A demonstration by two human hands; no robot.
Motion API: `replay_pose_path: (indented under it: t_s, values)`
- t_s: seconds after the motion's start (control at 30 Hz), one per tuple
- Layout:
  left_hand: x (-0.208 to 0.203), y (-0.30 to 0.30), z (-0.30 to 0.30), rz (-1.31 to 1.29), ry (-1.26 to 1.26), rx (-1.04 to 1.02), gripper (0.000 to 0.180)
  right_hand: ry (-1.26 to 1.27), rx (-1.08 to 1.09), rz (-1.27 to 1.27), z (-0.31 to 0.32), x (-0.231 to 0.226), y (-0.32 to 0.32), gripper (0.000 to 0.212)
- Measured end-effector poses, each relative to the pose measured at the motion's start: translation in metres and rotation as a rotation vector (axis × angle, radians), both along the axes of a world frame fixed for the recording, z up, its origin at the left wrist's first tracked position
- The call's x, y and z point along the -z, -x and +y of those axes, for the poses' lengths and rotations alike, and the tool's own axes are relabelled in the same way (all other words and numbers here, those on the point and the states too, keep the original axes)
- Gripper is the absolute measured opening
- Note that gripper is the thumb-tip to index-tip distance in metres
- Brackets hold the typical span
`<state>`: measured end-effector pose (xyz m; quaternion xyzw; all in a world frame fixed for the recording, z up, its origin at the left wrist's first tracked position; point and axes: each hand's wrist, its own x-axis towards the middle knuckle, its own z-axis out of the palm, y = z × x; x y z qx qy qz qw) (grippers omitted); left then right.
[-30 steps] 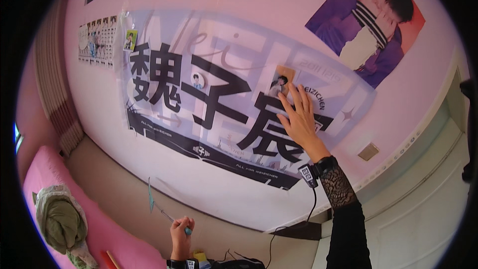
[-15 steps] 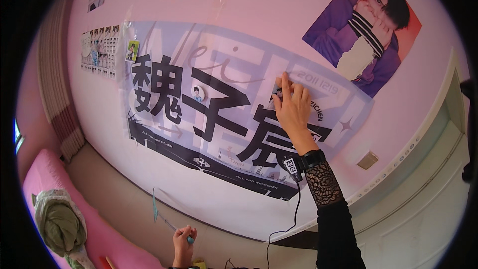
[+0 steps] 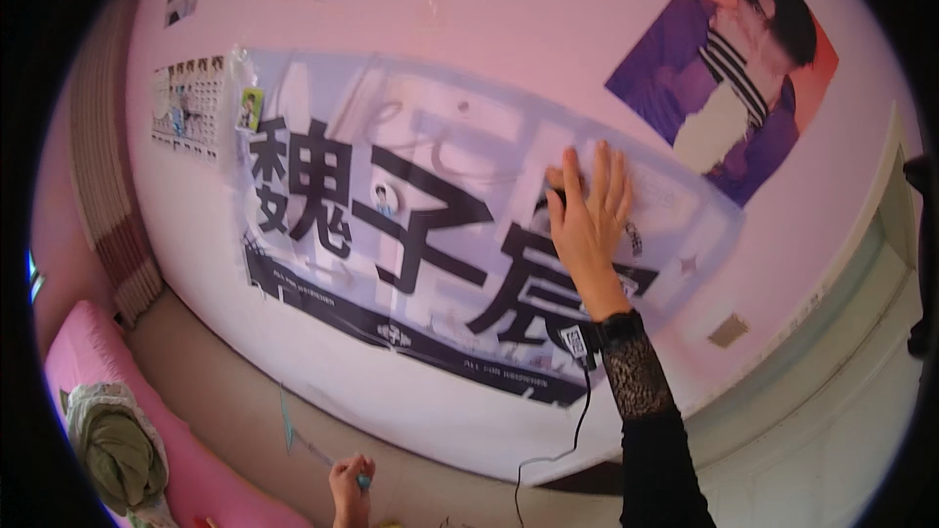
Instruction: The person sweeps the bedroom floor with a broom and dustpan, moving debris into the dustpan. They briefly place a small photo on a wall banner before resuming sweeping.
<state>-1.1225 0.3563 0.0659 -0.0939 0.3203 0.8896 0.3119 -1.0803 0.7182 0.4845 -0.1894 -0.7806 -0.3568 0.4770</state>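
Note:
My right hand (image 3: 589, 215) lies flat, fingers spread, on a large pale banner (image 3: 440, 186) with big black characters and a dark strip along its lower edge, pressing it to the pink wall. A black lace sleeve covers that forearm, and a small device with a cable hangs at the wrist (image 3: 577, 342). My left hand (image 3: 348, 487) is low at the frame's bottom edge, closed around a small teal object (image 3: 364, 480); a thin teal strand rises from it to the left.
A poster of a person in purple (image 3: 729, 88) hangs at upper right. A sheet of small photos (image 3: 186, 103) and a small card (image 3: 250, 108) are at upper left. Pink bedding with a green cloth (image 3: 117, 450) lies at lower left. A pale door frame (image 3: 861, 332) stands at right.
My right hand has slid up and right across the banner, staying flat on it. The view has shifted a little; my left hand stays low, holding the teal object.

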Motion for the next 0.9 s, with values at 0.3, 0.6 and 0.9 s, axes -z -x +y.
replay_pose_path:
  t_s: [0.3,0.6,0.9]
  values:
    - [0.001,-0.003,-0.009,-0.084,-0.011,-0.071,0.017,0.104,-0.035,-0.038,-0.010,-0.018,-0.024,0.078]
    - [0.006,0.005,-0.016,0.089,-0.110,0.064,0.014,-0.003,-0.098,-0.374,0.005,-0.020,-0.014,0.082]
    - [0.007,-0.017,-0.027,-0.119,-0.012,-0.020,0.016,0.095,-0.025,-0.665,-0.008,0.017,-0.056,0.081]
